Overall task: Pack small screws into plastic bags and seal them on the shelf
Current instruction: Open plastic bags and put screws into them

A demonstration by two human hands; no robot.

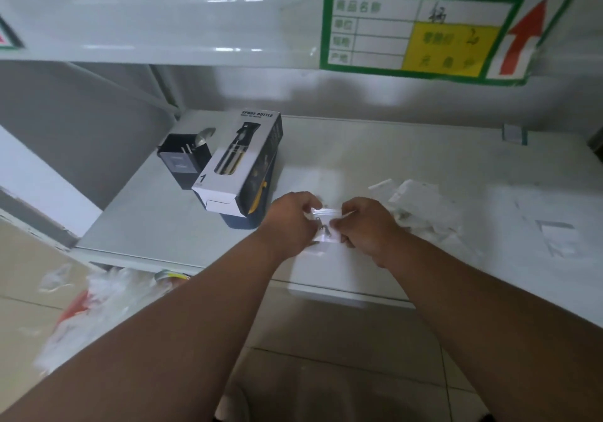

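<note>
A small clear plastic bag (323, 225) is held just above the white shelf (408, 160), near its front edge. Small dark screws (324, 226) show through the bag's middle. My left hand (290, 222) pinches the bag's left side at the top strip. On the opposite side my right hand (365, 225) pinches the edge, fingers curled. Both forearms reach in from the bottom of the view. The bag's lower edge is partly hidden between my hands.
A boxed spray bottle (239, 163) lies on a dark blue box at the left, with a black container (182, 160) behind it. A heap of clear bags (421, 212) lies right of my hands. Crumpled plastic (107, 294) sits on the floor below left.
</note>
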